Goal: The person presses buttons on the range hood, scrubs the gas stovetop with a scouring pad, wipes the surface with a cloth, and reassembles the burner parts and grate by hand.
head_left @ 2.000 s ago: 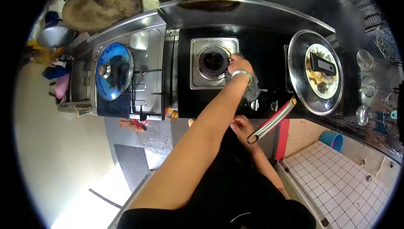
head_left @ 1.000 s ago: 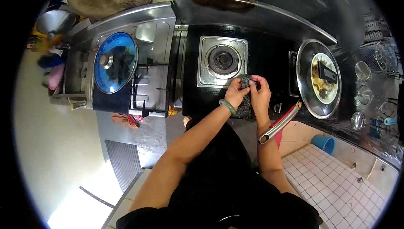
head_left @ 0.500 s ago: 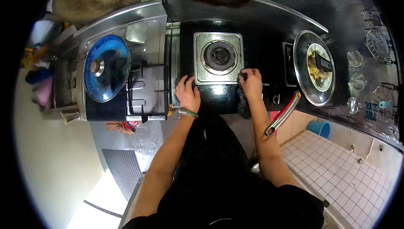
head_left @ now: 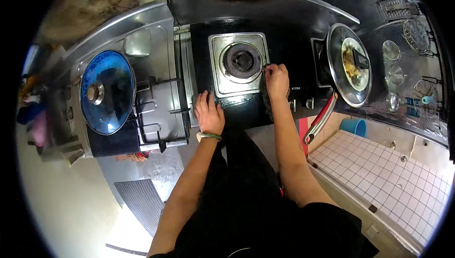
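My left hand (head_left: 208, 116) lies flat with its fingers stretched out, near the front left corner of the burner's square metal drip tray (head_left: 222, 87). A green bangle (head_left: 211, 136) is round that wrist. My right hand (head_left: 277, 81) is closed in a pinch at the tray's right edge. From its fingers a dark, mesh-like cloth (head_left: 267, 100) trails down over the black stove top (head_left: 239, 115); most of it blends into the black surface. In the middle of the tray is the round dark burner (head_left: 242, 61).
To the right stands a pan with a glass lid (head_left: 348, 94), its red and steel handle (head_left: 321, 118) pointing towards me. At left are a blue lidded pan (head_left: 108, 111) and a black pot support (head_left: 161, 143). Utensils, including a ladle (head_left: 393, 100), hang at far right.
My right hand has moved away from me along the tray's right edge with the mesh cloth. My left hand stays flat near the tray's front left corner. The whole view has shifted slightly.
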Available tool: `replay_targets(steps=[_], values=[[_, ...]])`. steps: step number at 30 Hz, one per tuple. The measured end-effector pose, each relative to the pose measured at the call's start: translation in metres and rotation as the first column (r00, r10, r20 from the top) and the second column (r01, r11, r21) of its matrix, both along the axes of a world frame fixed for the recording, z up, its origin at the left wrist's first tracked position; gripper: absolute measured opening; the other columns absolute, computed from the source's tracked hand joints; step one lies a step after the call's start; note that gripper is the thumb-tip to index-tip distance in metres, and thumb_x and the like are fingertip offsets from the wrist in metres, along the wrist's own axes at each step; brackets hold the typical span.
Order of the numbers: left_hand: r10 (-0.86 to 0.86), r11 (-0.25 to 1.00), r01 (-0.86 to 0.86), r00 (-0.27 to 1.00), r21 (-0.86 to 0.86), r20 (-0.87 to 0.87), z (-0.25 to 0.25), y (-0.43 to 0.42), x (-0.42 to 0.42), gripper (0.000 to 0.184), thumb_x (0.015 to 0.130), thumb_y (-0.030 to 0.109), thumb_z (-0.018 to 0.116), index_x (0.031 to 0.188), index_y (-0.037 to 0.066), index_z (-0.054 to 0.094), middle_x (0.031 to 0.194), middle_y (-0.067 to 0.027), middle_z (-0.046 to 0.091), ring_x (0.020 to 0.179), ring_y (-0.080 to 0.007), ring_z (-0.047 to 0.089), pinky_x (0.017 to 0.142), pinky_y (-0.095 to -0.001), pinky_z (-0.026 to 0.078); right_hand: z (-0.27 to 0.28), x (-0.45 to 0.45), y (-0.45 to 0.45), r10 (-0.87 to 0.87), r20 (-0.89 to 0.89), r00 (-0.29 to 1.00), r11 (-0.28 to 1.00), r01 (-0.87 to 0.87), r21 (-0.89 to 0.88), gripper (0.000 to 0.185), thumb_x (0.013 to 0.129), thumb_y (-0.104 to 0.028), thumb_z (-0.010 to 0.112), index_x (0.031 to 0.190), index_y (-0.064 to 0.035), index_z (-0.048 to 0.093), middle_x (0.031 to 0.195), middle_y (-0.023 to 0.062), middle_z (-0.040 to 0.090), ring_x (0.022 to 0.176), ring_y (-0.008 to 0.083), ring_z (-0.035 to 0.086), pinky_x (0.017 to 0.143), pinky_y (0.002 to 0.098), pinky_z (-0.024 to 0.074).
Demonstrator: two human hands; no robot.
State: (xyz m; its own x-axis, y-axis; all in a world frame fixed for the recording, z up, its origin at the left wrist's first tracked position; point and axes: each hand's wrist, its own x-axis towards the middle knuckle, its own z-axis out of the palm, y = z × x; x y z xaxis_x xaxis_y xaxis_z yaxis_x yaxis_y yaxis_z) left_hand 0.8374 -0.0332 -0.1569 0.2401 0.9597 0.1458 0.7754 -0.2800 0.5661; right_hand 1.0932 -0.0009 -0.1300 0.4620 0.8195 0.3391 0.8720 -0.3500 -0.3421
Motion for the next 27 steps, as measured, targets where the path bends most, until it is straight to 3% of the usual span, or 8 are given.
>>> replay_targets(steps=[4, 9, 12, 16, 18, 24, 25, 27], values=[[0.004, 1.000, -0.004, 1.000, -0.002, 0.014, -0.003, 0.001, 0.001, 0.049, 0.088, 0.014, 0.061, 0.136, 0.003, 0.052, 0.146, -0.0139, 0.042, 0.138, -0.0370, 0.036, 0.109, -0.0512, 0.032, -0.004, -0.004, -0.018, -0.018, -0.016, 1.000, 0.998, 0.017, -0.055, 0.008, 0.077, -0.007, 0.074, 0.084, -0.0044, 0.070, 0.082, 0.0165, 0.061, 0.080, 0.0368, 0.063, 0.071, 0.0454, 0.0515], [-0.011, 1.000, 0.011, 1.000, 0.012, 0.020, -0.004, 0.001, 0.000, 0.048, 0.088, 0.016, 0.059, 0.135, 0.004, 0.054, 0.147, -0.0141, 0.042, 0.138, -0.0365, 0.037, 0.108, -0.0523, 0.032, -0.003, 0.011, 0.038, -0.008, -0.041, 0.999, 0.999, 0.007, -0.048, 0.009, 0.078, -0.009, 0.072, 0.086, -0.0041, 0.071, 0.088, 0.0199, 0.063, 0.084, 0.0395, 0.063, 0.074, 0.0455, 0.0519], [-0.020, 1.000, 0.020, 1.000, -0.008, 0.017, -0.003, 0.000, -0.002, 0.049, 0.088, 0.016, 0.060, 0.135, 0.004, 0.053, 0.148, -0.0141, 0.041, 0.138, -0.0362, 0.036, 0.107, -0.0518, 0.032, 0.000, 0.005, 0.032, -0.100, -0.053, 0.994, 0.991, 0.095, -0.091, 0.009, 0.077, -0.008, 0.072, 0.086, -0.0038, 0.070, 0.089, 0.0201, 0.063, 0.085, 0.0392, 0.064, 0.074, 0.0453, 0.0520], [-0.040, 0.997, 0.040, 0.999, -0.068, 0.008, 0.002, 0.001, -0.004, 0.050, 0.088, 0.016, 0.060, 0.136, 0.004, 0.053, 0.148, -0.0141, 0.041, 0.139, -0.0356, 0.035, 0.107, -0.0512, 0.032, -0.013, 0.012, 0.014, -0.075, -0.093, 0.993, 0.990, 0.064, -0.125, 0.007, 0.077, -0.006, 0.072, 0.084, -0.0043, 0.070, 0.087, 0.0196, 0.063, 0.083, 0.0391, 0.064, 0.074, 0.0456, 0.0519], [-0.042, 0.998, 0.044, 0.998, -0.048, 0.042, -0.001, 0.000, -0.003, 0.051, 0.088, 0.016, 0.059, 0.136, 0.003, 0.052, 0.148, -0.0148, 0.041, 0.139, -0.0356, 0.034, 0.107, -0.0508, 0.032, -0.008, 0.019, 0.041, 0.014, 0.015, 1.000, 0.997, -0.013, -0.082, 0.007, 0.078, -0.006, 0.072, 0.085, -0.0033, 0.070, 0.088, 0.0203, 0.064, 0.084, 0.0382, 0.065, 0.075, 0.0441, 0.0527], [-0.052, 0.997, 0.057, 0.996, -0.059, 0.072, 0.001, 0.002, -0.005, 0.050, 0.087, 0.016, 0.059, 0.136, 0.003, 0.053, 0.148, -0.0159, 0.041, 0.139, -0.0359, 0.035, 0.106, -0.0508, 0.032, -0.019, 0.018, 0.007, -0.077, -0.080, 0.994, 0.992, 0.068, -0.110, 0.010, 0.076, -0.008, 0.074, 0.083, -0.0024, 0.071, 0.081, 0.0212, 0.065, 0.078, 0.0376, 0.067, 0.070, 0.0426, 0.0533], [-0.055, 0.996, 0.060, 0.996, -0.064, 0.071, 0.001, 0.002, -0.006, 0.050, 0.088, 0.016, 0.059, 0.136, 0.002, 0.053, 0.148, -0.0159, 0.041, 0.139, -0.0359, 0.035, 0.106, -0.0509, 0.032, -0.016, 0.017, 0.006, -0.175, -0.265, 0.948, 0.981, 0.144, -0.132, 0.009, 0.077, -0.009, 0.074, 0.082, -0.0024, 0.071, 0.081, 0.0212, 0.065, 0.079, 0.0374, 0.068, 0.071, 0.0425, 0.0533], [-0.062, 0.996, 0.065, 0.996, -0.058, 0.066, 0.001, 0.002, -0.006, 0.050, 0.088, 0.016, 0.059, 0.135, 0.002, 0.053, 0.148, -0.0153, 0.041, 0.139, -0.0360, 0.035, 0.106, -0.0512, 0.032, -0.011, 0.018, 0.018, -0.133, -0.263, 0.956, 0.989, 0.111, -0.097, 0.010, 0.078, -0.011, 0.073, 0.082, -0.0022, 0.071, 0.082, 0.0213, 0.065, 0.080, 0.0375, 0.067, 0.071, 0.0426, 0.0531]])
